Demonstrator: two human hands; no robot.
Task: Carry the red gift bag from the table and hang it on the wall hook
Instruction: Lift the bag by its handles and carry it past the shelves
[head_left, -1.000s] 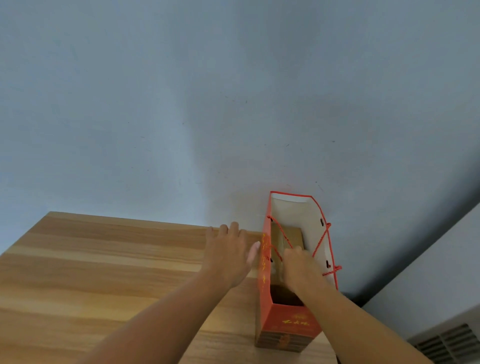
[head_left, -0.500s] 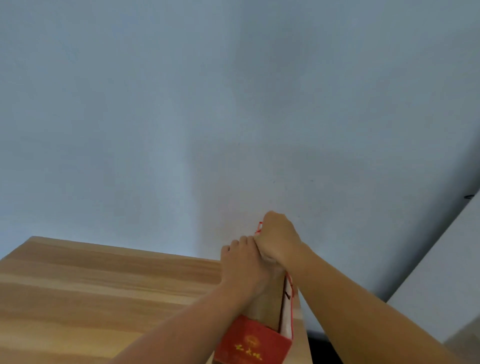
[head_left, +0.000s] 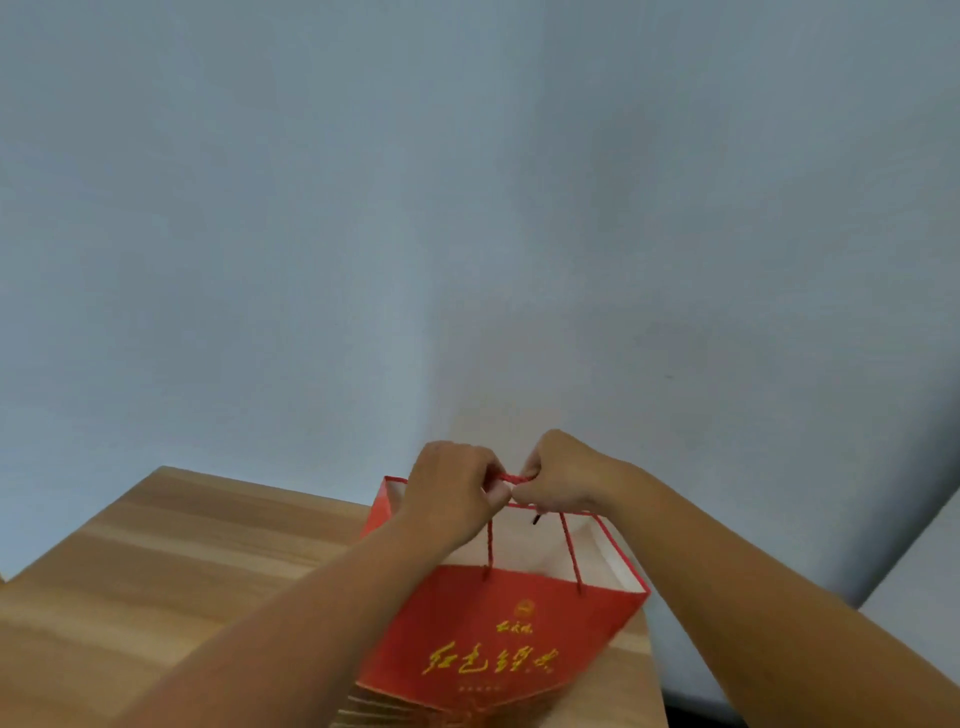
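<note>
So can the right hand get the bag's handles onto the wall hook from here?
Probably not yet. The right hand and left hand both grip the rope handles of the red gift bag over the table, but no hook shows on the wall.

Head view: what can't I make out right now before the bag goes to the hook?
- Wall hook: nowhere in the head view; only bare wall shows.
- Bottom of the red gift bag: cut off by the lower edge, so lifted or resting is unclear.
- Bag contents: hidden by the left hand, right hand and near panel.
- Small print under the gold characters: too small.
</note>
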